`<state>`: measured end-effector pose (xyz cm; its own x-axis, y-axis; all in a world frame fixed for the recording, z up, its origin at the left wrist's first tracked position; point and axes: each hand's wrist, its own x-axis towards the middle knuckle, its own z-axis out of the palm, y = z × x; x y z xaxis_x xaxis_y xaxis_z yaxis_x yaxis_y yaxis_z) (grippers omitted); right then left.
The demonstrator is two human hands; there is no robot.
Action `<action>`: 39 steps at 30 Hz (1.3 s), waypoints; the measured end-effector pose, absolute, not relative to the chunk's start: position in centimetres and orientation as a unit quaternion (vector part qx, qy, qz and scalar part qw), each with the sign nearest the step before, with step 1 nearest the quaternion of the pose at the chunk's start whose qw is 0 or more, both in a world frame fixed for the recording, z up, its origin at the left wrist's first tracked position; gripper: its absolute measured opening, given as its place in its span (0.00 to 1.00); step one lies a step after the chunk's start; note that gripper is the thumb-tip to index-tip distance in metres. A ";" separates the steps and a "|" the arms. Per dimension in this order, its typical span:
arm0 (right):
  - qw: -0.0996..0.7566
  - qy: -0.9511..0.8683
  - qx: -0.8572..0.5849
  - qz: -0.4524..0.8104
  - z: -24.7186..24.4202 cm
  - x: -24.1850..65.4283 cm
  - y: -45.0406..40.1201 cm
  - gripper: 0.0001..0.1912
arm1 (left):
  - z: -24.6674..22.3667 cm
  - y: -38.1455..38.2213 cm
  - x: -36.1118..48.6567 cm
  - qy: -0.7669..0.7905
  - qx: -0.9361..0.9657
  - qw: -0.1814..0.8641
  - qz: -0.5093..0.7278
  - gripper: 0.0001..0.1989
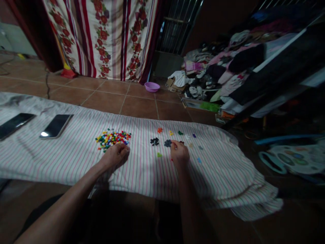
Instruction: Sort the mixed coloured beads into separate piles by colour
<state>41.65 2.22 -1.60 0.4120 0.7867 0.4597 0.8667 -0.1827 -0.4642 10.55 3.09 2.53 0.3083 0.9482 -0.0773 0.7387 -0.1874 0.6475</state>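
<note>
Two bare arms (pixel 63 201) reach forward over a striped cloth (pixel 63 162); the left hand (pixel 114 156) curls, fingertips at the edge of a heap of small multicoloured plastic pieces (pixel 113 138); the right hand (pixel 179 152) bends down just beside dark pieces (pixel 167 143); whether either grips anything, I cannot tell.

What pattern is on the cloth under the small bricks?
The white cloth has thin pink and green stripes, best in head view.
</note>
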 end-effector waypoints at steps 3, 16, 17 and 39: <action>0.380 -0.564 -0.727 -0.093 -1.6 41.2 2.4 0.15 | 2.7 2.5 10.9 0.544 0.791 0.237 0.150 0.14; 0.380 -0.786 -0.484 0.059 -1.7 29.3 0.9 0.17 | 1.9 -3.1 12.8 0.490 0.865 0.059 0.096 0.16; 0.369 -0.795 -0.476 0.075 -1.9 28.7 0.8 0.17 | 1.4 -3.5 12.6 0.486 0.867 0.052 0.101 0.19; 0.359 -0.794 -0.481 0.095 -2.5 26.4 2.0 0.17 | 2.2 -1.4 6.6 0.423 0.851 0.091 0.299 0.13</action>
